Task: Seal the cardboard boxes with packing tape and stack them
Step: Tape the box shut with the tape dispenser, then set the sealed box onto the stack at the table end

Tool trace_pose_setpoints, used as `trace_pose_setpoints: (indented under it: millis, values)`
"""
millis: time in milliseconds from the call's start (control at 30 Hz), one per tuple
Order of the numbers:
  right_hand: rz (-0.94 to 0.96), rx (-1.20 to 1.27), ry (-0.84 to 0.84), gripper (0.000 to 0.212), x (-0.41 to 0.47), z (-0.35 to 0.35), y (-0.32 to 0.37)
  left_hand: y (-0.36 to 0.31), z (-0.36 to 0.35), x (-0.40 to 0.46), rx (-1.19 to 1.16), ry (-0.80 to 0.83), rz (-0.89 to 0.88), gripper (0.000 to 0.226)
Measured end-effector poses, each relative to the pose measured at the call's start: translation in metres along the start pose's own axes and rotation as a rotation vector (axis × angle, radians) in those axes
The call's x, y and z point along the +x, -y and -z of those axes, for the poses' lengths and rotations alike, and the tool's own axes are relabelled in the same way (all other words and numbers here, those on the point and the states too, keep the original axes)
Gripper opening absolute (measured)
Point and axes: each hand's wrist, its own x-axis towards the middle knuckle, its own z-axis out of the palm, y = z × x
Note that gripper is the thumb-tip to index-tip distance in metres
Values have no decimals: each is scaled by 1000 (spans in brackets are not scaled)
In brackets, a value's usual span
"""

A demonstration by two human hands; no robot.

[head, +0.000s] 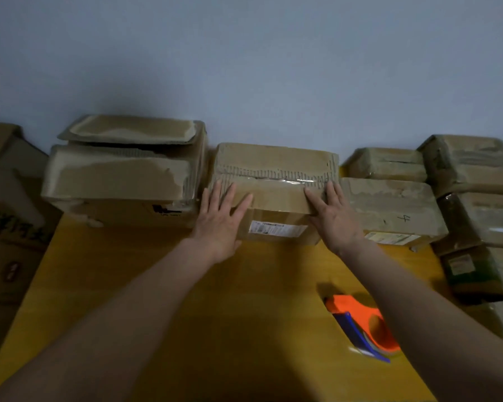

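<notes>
box (275, 181) long axis left-right; left hand (219, 220), right hand (333, 217) fingers flat, pressing top.

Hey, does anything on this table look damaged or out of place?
Yes. The large box at the left has torn, peeling facing on top, and a loose cardboard piece lies askew on it. The middle box shows exposed corrugation along its taped seam.

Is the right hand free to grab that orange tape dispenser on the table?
Probably yes. The right hand lies flat on the middle box, holding nothing, and the tape dispenser sits uncovered on the table beside that forearm.
</notes>
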Motion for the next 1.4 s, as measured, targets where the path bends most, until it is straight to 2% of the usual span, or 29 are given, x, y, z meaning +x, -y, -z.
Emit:
trace_pose_setpoints:
  millis: [300, 433, 533, 600, 633, 700, 767, 833, 900, 1000, 1133, 1267, 1400]
  values:
    - [25, -84, 12, 63, 87, 11, -25, 2, 25, 84, -102, 36, 35, 105]
    - [23, -93, 40, 67, 95, 18, -27, 4, 35, 99, -236, 62, 41, 93]
    - [32, 33, 67, 71, 86, 31, -13, 7, 43, 87, -520, -96, 80, 79]
    - [118, 160, -54, 66, 78, 39, 10, 17, 45, 71, -643, -279, 113, 68]
    - [175, 228, -110, 64, 73, 43, 26, 26, 44, 63, -628, -376, 132, 64]
    - [295, 352, -122, 59, 66, 51, 67, 54, 37, 51, -528, -534, 209, 56]
    - [391, 444, -59, 58, 58, 55, 112, 94, 31, 41, -417, -591, 343, 53]
    - [423, 508, 21, 59, 58, 53, 155, 138, 26, 27, -343, -571, 492, 55]
    - [371, 603, 138, 64, 64, 47, 193, 181, 18, 9, -349, -500, 631, 59]
    - [189, 800, 253, 73, 79, 37, 238, 242, -5, -13, -517, -336, 764, 61]
    - [-8, 820, 198, 76, 101, 29, 278, 289, -24, -29, -786, -165, 668, 61]
    - [-195, 679, 126, 76, 119, 27, 300, 310, -28, -34, -936, -116, 589, 71]
    - [-305, 574, 198, 74, 132, 22, 304, 325, -30, -26, -1063, -133, 571, 73]
